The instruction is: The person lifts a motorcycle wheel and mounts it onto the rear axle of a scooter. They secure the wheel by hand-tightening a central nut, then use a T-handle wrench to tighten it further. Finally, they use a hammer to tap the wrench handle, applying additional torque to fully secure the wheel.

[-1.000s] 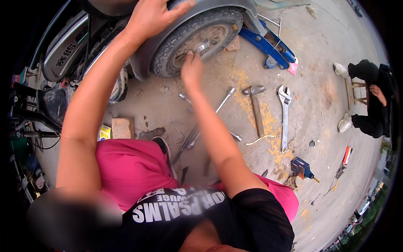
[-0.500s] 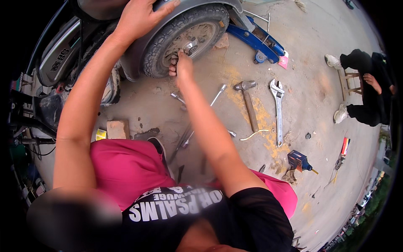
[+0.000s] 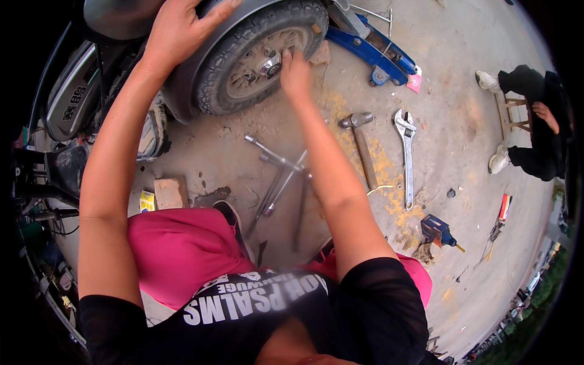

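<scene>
Wheel [image 3: 257, 55], right hand [image 3: 295, 74] beside chrome hub [image 3: 269, 67], left hand [image 3: 175, 33] at grey fender [image 3: 182, 91]

black top [image 3: 340, 313], short sleeves; left sleeve [image 3: 112, 316] and right sleeve [image 3: 389, 289] loose, thin, a bit see-through, ending above the elbow. big white block lettering [image 3: 228, 307] across the chest, upside down in this view, smaller white print [image 3: 237, 285] beside it. trousers [image 3: 182, 249] plain bright magenta, loose, creased at the knee. dark shoe [image 3: 225, 211], pale sole edge [image 3: 246, 246]. left hand [image 3: 176, 30] and right hand [image 3: 295, 74] bare, forearms [image 3: 112, 152] too.
</scene>
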